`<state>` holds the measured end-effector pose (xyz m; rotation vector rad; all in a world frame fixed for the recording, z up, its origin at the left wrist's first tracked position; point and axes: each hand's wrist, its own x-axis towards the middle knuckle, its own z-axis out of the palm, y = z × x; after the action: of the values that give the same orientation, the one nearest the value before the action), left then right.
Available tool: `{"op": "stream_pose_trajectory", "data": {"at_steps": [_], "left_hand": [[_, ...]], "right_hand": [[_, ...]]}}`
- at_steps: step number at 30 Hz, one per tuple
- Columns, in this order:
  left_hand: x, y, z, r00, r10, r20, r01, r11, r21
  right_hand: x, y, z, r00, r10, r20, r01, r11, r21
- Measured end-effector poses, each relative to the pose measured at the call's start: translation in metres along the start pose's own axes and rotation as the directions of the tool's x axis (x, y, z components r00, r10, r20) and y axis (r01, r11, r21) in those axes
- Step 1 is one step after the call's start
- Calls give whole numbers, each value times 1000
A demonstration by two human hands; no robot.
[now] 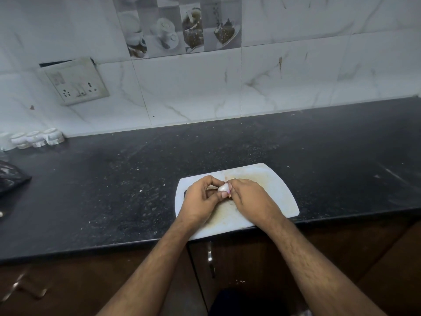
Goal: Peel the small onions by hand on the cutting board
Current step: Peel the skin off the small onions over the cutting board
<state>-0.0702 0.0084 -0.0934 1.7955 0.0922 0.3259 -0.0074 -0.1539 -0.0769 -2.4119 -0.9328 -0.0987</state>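
While mid-peel, cups point(37, 139) well apart.

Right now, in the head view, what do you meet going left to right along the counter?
Dark bag → white ceramic jars → left hand → small onion pinched between both hands → right hand → bare right end of the white cutting board.

Both bare forearms are extended forward and angled inward. The left hand point(200, 198) and right hand point(247, 195) are brought together, fingers curled, thumbs and fingertips pinched in a shared grip.
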Motion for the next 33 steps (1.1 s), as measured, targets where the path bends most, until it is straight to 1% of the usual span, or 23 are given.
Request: {"op": "stream_pose_trajectory", "data": {"at_steps": [5, 8, 12, 16, 20, 24, 26, 29, 30, 32, 33], "left_hand": [[0, 1, -2, 1000, 19, 6, -19, 1000, 11], [1, 0, -1, 1000, 12, 16, -12, 1000, -4], [1, -1, -1, 1000, 17, 12, -17, 1000, 23], [0, 0, 1, 999, 46, -7, -46, 998, 41], [0, 1, 1, 997, 75, 5, -75, 997, 36], [0, 3, 2, 998, 63, 8, -64, 994, 86], [-2, 8, 3, 996, 89, -4, -88, 988, 126], [-5, 14, 5, 995, 90, -48, -81, 981, 176], [-4, 14, 6, 995, 86, -56, -72, 973, 220], [-3, 11, 8, 996, 84, -41, -68, 953, 294], [-2, 10, 8, 997, 76, -28, -65, 955, 289]], "right_hand": [[3, -2, 1, 999, 49, 17, -49, 998, -30], [4, 0, 0, 996, 86, 5, -86, 995, 47], [2, 3, -2, 989, 147, 1, -145, 976, 161], [2, 3, -6, 982, 185, -34, -173, 958, 228], [4, 5, -7, 976, 214, -42, -192, 934, 300], [1, 3, -8, 981, 184, -68, -160, 951, 266], [0, 0, -9, 987, 144, -67, -125, 965, 233], [-1, -6, -8, 997, 68, -43, -61, 988, 138], [-1, -6, -8, 998, 49, -50, -44, 993, 110], [-2, -6, -9, 995, 58, -80, -47, 990, 131], [-2, -6, -10, 993, 79, -88, -64, 984, 167]]}}
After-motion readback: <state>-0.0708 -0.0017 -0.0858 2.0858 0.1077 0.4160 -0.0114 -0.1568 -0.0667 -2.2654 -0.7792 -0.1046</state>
